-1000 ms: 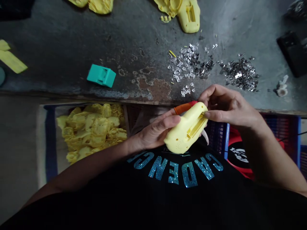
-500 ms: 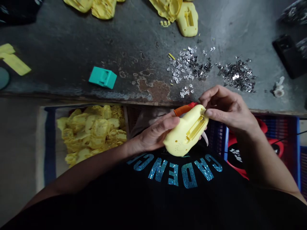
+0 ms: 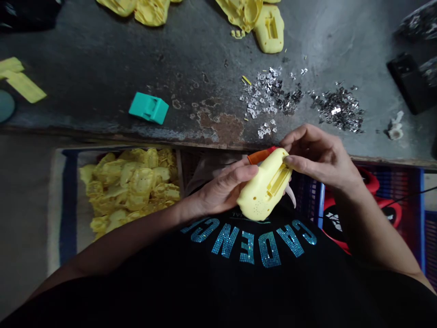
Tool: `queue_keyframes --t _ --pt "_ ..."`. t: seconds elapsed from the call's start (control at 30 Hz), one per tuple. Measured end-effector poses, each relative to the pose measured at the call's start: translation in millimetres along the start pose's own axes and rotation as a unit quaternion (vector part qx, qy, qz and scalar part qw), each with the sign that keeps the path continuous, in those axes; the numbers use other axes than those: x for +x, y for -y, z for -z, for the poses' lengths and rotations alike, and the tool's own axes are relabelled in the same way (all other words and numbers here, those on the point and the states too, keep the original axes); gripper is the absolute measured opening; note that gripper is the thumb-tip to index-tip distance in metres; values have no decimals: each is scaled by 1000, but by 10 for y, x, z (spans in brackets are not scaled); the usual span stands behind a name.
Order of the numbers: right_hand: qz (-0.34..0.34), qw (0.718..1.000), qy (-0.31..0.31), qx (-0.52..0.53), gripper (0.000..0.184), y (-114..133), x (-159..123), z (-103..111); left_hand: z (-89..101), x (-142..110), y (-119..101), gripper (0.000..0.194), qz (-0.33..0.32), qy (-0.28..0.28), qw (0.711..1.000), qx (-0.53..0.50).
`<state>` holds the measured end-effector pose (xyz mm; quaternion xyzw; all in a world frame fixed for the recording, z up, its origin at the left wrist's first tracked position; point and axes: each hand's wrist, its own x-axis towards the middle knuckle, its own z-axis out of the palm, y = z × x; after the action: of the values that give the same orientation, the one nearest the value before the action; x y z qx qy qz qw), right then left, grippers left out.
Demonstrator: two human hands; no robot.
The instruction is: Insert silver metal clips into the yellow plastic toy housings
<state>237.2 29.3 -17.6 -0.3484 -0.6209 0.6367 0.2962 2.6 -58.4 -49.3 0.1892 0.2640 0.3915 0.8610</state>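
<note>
A yellow plastic shell [image 3: 262,182] with a long battery slot is held tilted in front of my chest. My left hand [image 3: 227,187] is closed round its left side, thumb on the edge and fingers underneath. An orange finger cover [image 3: 259,156] shows behind the shell. My right hand [image 3: 314,155] pinches the shell's upper end, its thumb pressed at the top of the slot. Whether a small part sits under that thumb is hidden. Just beyond, small metal contact plates [image 3: 264,93] lie scattered on the worn grey table [image 3: 191,59].
A teal block [image 3: 149,108] stands near the table edge. More yellow shells [image 3: 269,29] lie at the back. Another heap of metal pieces [image 3: 339,109] is on the right, near a black box [image 3: 406,82]. Below left, a carton holds yellow shells [image 3: 136,182]; a blue crate [image 3: 423,218] stands right.
The shell has shifted and turned slightly in my left hand. My right thumb has moved a little left along the slot's upper end. The whole view has shifted slightly.
</note>
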Motion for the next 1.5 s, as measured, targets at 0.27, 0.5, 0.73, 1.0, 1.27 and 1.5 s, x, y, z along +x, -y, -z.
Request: queue_keyframes --t 0.27,0.5,0.73,1.0,1.27,1.5 --pt "23 997 4 70 25 -36 -18 5 3 7 -35 88 12 20 1000 -4" --pt "-9 996 23 90 29 15 28 38 -19 -9 -17 94 5 -12 1000 -6" --pt "-6 999 25 40 34 28 46 10 -44 18 -12 83 -24 -8 1000 13" --pt "-5 998 -8 69 30 -31 -30 28 63 16 36 81 -25 -7 1000 -4" --pt "-22 1000 20 -5 39 35 -31 84 -34 -11 3 85 -47 -36 998 16" --pt "27 984 -4 -177 36 142 -67 -12 5 -106 33 63 -100 -14 991 86"
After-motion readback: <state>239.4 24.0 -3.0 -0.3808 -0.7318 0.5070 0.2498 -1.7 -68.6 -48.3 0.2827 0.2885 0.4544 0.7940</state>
